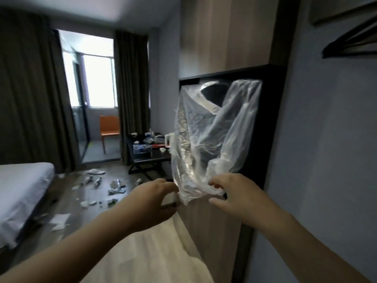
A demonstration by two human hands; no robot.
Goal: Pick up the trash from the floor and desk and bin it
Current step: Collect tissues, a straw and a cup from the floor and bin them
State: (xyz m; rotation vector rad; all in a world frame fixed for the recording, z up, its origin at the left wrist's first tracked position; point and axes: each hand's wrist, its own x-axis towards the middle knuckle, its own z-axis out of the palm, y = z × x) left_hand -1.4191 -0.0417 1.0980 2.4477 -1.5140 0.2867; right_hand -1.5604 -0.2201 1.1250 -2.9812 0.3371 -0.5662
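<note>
Now my 2 hands hold a clear plastic bag (216, 139) up in front of me. Left hand (157, 199) pinches its lower left edge, right hand (234, 193) curls fingers on the lower right edge. Floor trash (117, 185) lies scattered beside the bed (20, 180); desk trash (149, 139) sits on the desk (146, 158) by the curtain (132, 88).

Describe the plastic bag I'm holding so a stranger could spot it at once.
Find the black recessed niche on the right wall. In front of it a thin clear plastic bag is raised, left hand and right hand gripping its lower edge. Unlike the small floor scraps, it is large, see-through and airborne.
</note>
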